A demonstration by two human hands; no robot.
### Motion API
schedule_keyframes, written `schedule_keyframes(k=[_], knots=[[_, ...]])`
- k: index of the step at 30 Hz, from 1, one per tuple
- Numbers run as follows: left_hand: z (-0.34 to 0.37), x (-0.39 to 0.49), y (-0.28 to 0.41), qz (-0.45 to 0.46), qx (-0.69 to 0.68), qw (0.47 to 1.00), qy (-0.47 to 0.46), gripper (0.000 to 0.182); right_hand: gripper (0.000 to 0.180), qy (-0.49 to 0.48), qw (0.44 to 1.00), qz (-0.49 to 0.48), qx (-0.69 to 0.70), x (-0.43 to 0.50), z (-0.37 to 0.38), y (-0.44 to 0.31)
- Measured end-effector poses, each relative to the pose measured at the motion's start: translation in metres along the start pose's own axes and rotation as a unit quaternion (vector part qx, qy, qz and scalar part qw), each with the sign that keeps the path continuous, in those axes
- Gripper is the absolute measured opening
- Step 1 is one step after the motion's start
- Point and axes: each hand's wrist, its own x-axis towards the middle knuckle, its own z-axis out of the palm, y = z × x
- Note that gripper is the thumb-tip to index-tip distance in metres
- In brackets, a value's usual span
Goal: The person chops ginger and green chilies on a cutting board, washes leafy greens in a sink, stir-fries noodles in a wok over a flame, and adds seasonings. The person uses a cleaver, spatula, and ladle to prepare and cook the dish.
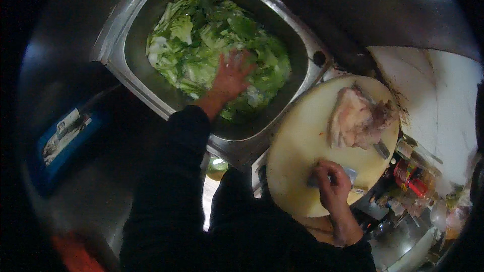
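Chopped leafy greens fill much of a metal sink in the upper middle. My left hand presses down on the leaves with its fingers spread. On a round, pale yellow cutting board to the right lies a piece of raw meat, with part of a metal blade showing at its lower edge. Over the board's near part is my right hand, its fingers curled; a small blurred dark item is at the fingertips, and whether it is held cannot be told. A small light-blue item lies beside that hand.
At the far left is a blue packet or tray with a printed part. Jars, packets and a red item crowd the lower right. A white panel borders the board's right side. Something orange-red shows at the lower left.
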Motion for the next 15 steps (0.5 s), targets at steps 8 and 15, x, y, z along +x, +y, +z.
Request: schedule_keyframes(k=[8,15], knots=[[-0.028,0.009,-0.010,-0.538,-0.107,0.834,-0.064,0.071,0.011,0.004,0.997,0.008,0.079,0.014,0.017,-0.019],[0.004,-0.004,-0.012,-0.364,0.065,0.917,-0.151,0.066,0.029,-0.074,0.990,-0.115,-0.045,0.067,0.030,-0.075]])
